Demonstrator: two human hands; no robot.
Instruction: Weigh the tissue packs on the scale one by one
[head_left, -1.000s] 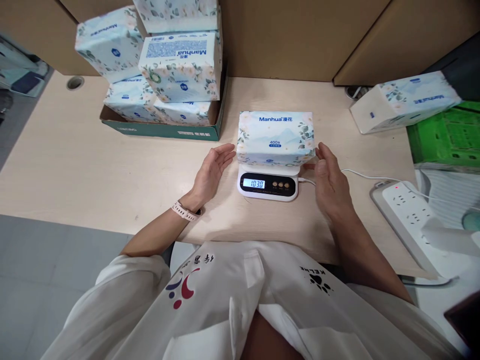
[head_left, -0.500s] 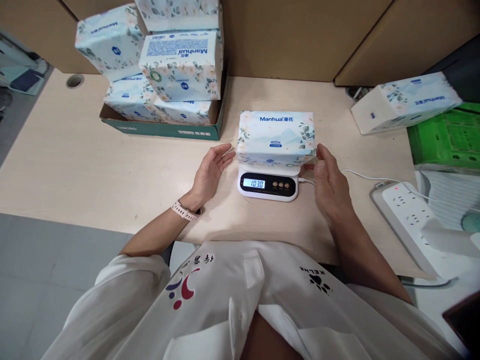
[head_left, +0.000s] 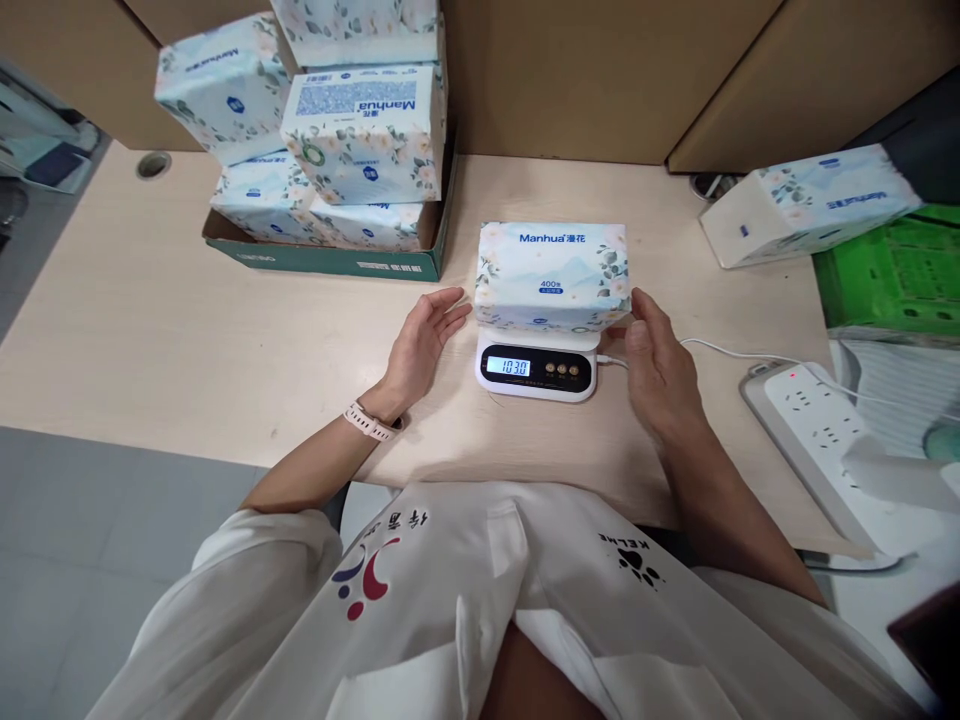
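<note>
A floral pack of tissues (head_left: 553,275) marked Manhua lies on a white digital scale (head_left: 536,390) in front of me. The lit display (head_left: 508,367) seems to read 103.0. My left hand (head_left: 424,340) rests on the table just left of the pack, fingers stretched out and a small gap between them and it. On the other side, my right hand (head_left: 660,370) is held open close to the pack's right edge; whether a fingertip touches it I cannot tell. Neither hand grips anything.
Several tissue packs (head_left: 360,135) are stacked in a green carton (head_left: 322,260) at the back left. Another tissue pack (head_left: 810,205) leans by a green crate (head_left: 892,270) at right. A white cable (head_left: 739,354) runs from the scale past a power strip (head_left: 817,410). Brown panels (head_left: 562,80) stand behind.
</note>
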